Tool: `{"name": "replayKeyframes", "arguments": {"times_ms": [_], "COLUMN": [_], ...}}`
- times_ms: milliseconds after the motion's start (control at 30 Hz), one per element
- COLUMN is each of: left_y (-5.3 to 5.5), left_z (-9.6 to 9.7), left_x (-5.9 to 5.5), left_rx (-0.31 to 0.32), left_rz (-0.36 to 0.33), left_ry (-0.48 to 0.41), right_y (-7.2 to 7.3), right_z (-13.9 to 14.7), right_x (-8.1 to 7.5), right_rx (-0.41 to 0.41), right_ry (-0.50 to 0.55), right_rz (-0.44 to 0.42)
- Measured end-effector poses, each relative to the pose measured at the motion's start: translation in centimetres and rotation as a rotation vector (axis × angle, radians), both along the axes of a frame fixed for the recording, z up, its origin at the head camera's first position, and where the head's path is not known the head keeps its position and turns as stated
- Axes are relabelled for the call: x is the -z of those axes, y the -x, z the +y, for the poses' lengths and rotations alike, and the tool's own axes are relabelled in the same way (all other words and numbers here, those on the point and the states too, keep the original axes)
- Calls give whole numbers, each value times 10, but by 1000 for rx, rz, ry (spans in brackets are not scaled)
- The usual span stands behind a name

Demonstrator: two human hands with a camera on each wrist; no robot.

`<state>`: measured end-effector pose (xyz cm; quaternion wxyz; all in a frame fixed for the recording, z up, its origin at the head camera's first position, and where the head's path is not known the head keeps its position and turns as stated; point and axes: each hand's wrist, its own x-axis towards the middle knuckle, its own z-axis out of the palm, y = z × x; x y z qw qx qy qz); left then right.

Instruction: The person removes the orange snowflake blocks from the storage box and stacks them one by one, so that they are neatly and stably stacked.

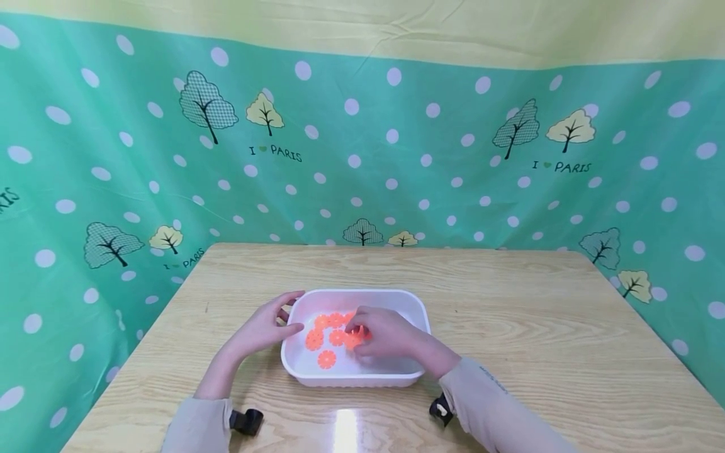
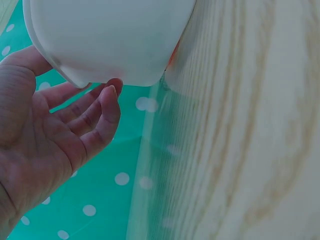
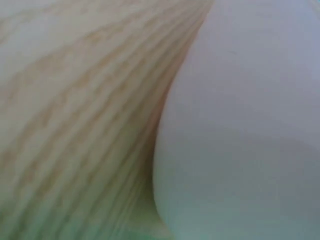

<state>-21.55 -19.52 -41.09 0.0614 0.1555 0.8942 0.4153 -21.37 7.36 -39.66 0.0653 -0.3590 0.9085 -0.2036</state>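
A white plastic basin (image 1: 355, 380) stands on the table with several orange notched discs (image 1: 326, 359) scattered on its floor. At its left end my left hand (image 1: 265, 326) grips the rim, thumb over the edge and fingers curled along the outside. The left wrist view shows that hand (image 2: 60, 115) against the basin's outer wall (image 2: 115, 40). Reaching in from the right, my right hand (image 1: 387, 333) has its fingers curled down around orange discs near the middle; its palm hides part of the pile. Only the basin's wall (image 3: 240, 130) and tabletop show in the right wrist view.
The light wood table (image 1: 510, 314) extends around the basin. Behind and beside it hangs a green dotted curtain (image 1: 396, 157) with printed trees. Black straps with small devices (image 1: 246, 421) are at both wrists, close to the table's near side.
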Motion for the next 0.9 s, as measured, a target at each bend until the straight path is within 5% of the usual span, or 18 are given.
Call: {"name": "replayKeyframes", "arguments": {"times_ms": [533,900], "left_y": [2,1], "left_z": [-1,-2], "left_x": [2,2], "left_rx": [1,0], "left_rz": [11,7], "left_ry": [6,4], "right_y": [7,9], "right_z": [23,38], "right_x": [-10,-17], "right_rx": [10,87], "right_ry": [72,91], "right_rz": [98,96]}}
